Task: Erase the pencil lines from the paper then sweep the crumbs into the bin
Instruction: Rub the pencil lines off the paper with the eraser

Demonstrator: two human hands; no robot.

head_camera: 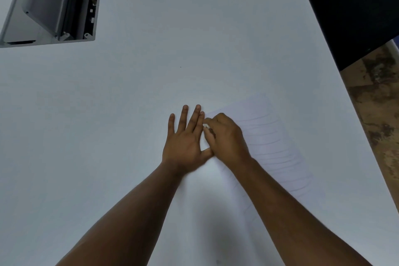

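Note:
A white sheet of paper [274, 142] with faint curved pencil lines lies on the white table [129, 97], right of centre. My left hand [185, 138] lies flat with fingers spread, pressing down beside the paper's left edge. My right hand [226, 136] is curled round a small white eraser [206, 125], whose tip shows between the fingers at the paper's upper left corner. The two hands touch at the thumbs. No crumbs can be made out.
A grey recessed box with a raised lid [54, 4] is set into the table at the far left. A black panel [349, 6] stands beyond the table's right edge, above a brown mottled floor [380, 114].

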